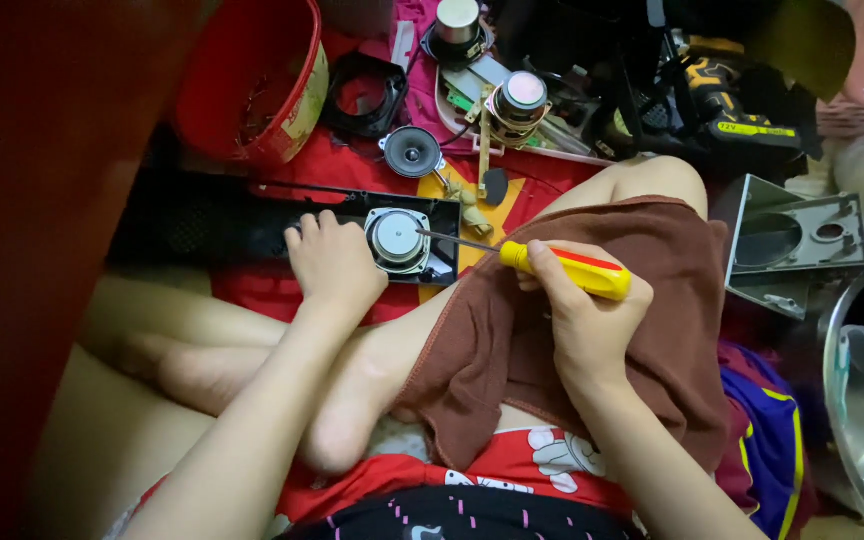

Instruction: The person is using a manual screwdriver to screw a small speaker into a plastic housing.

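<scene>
My left hand presses down on a long black speaker panel lying on red cloth, right beside the silver speaker magnet mounted in it. My right hand grips a yellow-and-red screwdriver. Its thin metal shaft points left, and the tip touches the upper right rim of the mounted speaker.
A red bucket stands at the back left. Loose speakers, a black frame and coil parts lie behind the panel. A yellow-black power drill and a grey plastic housing sit at right. A brown cloth covers my knee.
</scene>
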